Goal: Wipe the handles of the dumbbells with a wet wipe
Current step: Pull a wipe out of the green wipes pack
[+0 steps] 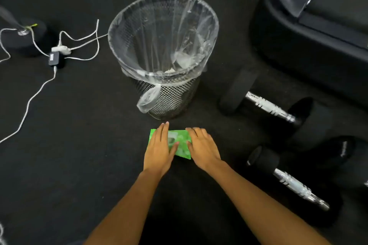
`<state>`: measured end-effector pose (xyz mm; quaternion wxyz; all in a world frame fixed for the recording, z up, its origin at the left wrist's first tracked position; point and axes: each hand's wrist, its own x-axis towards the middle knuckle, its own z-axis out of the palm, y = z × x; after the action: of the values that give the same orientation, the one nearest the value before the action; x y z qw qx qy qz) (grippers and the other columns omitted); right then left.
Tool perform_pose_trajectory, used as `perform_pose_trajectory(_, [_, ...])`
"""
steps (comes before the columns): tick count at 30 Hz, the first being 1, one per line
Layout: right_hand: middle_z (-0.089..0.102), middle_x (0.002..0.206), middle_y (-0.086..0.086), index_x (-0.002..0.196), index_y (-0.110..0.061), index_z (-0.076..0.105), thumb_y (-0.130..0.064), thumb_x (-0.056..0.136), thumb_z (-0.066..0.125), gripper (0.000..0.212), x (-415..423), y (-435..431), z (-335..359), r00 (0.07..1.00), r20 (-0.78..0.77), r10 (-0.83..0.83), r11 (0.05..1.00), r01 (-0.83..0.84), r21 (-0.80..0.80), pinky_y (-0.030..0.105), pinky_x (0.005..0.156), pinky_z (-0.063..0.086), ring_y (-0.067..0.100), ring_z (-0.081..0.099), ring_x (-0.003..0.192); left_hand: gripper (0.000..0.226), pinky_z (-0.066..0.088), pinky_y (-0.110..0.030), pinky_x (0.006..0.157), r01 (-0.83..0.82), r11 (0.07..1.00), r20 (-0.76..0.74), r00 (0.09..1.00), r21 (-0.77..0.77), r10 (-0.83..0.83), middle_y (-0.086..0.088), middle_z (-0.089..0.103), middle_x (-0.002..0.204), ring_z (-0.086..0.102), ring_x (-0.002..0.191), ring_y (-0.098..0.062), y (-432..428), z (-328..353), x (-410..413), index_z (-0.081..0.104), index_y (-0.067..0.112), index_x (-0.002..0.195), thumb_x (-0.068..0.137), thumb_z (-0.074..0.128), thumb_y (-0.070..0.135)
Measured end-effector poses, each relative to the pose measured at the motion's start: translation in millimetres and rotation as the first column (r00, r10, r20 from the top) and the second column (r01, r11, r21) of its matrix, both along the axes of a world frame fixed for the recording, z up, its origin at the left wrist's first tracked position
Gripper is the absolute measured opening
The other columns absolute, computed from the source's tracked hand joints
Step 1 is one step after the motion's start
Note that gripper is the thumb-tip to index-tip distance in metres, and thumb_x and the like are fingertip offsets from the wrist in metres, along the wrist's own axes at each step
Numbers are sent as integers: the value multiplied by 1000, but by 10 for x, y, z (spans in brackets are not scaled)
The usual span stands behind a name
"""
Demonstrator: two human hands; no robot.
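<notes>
- Two bare forearms, reaching up from the bottom edge towards the black wire-mesh waste bin (175, 103).
- Left hand (159, 149) just in front of the bin's base, laid flat on the left part of a green plastic wet-wipe pack (180, 145); fingers (162, 133) straight and close together, thumb spread across the pack's middle, nothing gripped.
- Right hand (203, 147) beside it, also in front of the bin, palm down over the pack's right edge; fingers (196, 133) barely bent, pressing rather than gripping.
- Pack itself flat on the black speckled floor (79, 145), close in front of the bin and apart from it.
- Nearer dumbbell (298, 189), black heads and ribbed chrome handle, lying on the floor to the right of the bin and nearer than it, untouched.
- Second dumbbell (268, 106) of the same kind, right of the bin's base, handle slanting, also untouched.
- Bin upright, lined with a clear plastic bag knotted at the front rim; a few crumpled pale scraps at the bottom.
- White cables (29, 103) and a small black adapter (53, 58) on the floor, well to the left of the bin.
- Bulky black padded equipment (318, 36) to the right of the bin and beyond it.
</notes>
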<state>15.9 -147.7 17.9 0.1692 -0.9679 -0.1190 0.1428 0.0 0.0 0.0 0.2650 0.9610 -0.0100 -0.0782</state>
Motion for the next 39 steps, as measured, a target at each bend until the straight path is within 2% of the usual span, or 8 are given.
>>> perform_pose_trajectory(4, [42,133,4,138,-17,39,-26,98,39,41,55,193,-88,999,-24,-42,998,43,40,32,99,34,19,38,120,64,37,-34,99,-203,966,-106,976,-162,188,0,33,147,32,134,-17,95,26,27,13,23,147,94,49,33])
perform_pose_trajectory(8, [46,125,5,127,-16,53,-23,96,43,33,66,341,-128,998,54,45,998,-47,36,34,96,36,22,41,115,49,47,-35,81,-239,961,-143,965,-139,220,-5,57,124,57,106,-21,165,-25,23,30,23,142,96,45,30])
perform_pose_trajectory(13, [61,100,7,97,-13,69,-16,78,69,19,88,550,-168,982,142,125,992,-121,-36,38,82,47,26,55,95,35,41,-32,62,-274,955,-150,955,-117,256,-11,64,85,58,73,-22,163,-31,18,51,11,126,100,35,27])
perform_pose_trajectory(18, [64,92,5,93,-13,69,-13,61,81,35,152,611,-154,971,114,209,974,-197,-110,35,77,48,24,58,90,37,37,-27,63,-287,945,-179,949,-159,258,-11,65,94,50,71,-11,147,-4,28,44,19,135,101,33,28])
perform_pose_trajectory(21, [64,76,-3,78,-20,70,-21,41,89,42,147,577,-193,964,140,225,966,-202,-159,28,65,51,18,60,74,31,38,-25,60,-288,936,-195,949,-203,249,-5,60,86,53,69,-11,138,6,1,52,14,123,100,36,26])
perform_pose_trajectory(27, [66,82,-1,82,-18,73,-22,48,88,38,156,535,-294,900,192,392,907,-343,-245,30,64,51,20,60,78,19,38,-21,54,-272,939,-236,946,-212,221,-5,61,84,52,65,-6,197,-6,-10,55,11,107,98,40,18])
perform_pose_trajectory(33, [51,125,11,118,-5,57,-11,86,57,32,202,616,-282,864,125,488,850,-438,-291,37,96,37,28,42,118,20,33,-16,52,-281,934,-237,944,-219,229,0,57,82,51,66,-6,186,-5,-9,55,10,108,98,39,17])
perform_pose_trajectory(39, [50,122,9,116,-7,53,-8,90,47,26,189,533,-332,959,24,283,959,-283,25,34,97,37,24,42,114,13,30,-17,49,-251,951,-249,947,-180,202,6,50,79,45,61,-3,179,3,-30,52,12,100,97,42,18])
